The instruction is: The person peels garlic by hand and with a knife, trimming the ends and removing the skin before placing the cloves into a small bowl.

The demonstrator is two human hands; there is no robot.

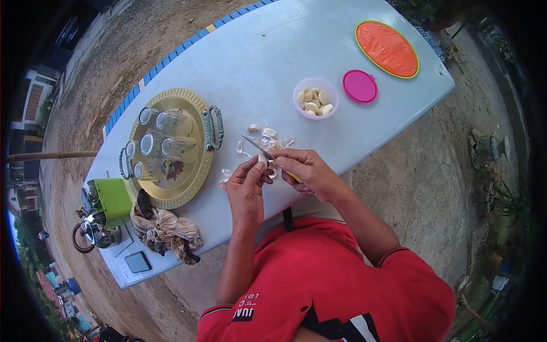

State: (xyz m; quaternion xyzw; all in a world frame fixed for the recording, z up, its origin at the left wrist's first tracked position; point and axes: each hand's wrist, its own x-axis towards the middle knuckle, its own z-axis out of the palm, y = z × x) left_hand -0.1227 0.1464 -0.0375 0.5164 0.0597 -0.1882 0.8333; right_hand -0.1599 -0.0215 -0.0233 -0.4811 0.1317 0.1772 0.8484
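**Garlic and knife at the bench edge**

Head view. Clamped in the right hand [307, 170]: a knife [257, 147], yellow handle, blade slanting up-left. Pinched in the fingertips of the left hand [246, 191]: a garlic clove [262, 160], touching the blade, over the near edge of the bench [273, 51]. Hands close together, meeting at the clove. Just beyond, loose peels [268, 135]. Farther back, a clear bowl [330, 85] of peeled cloves beside a pink lid [360, 86]. Off left, a gold tray [176, 194] of glasses [149, 144]. On the red shirt [319, 279], only "JUA" legible, upside down; smaller print above it unreadable.
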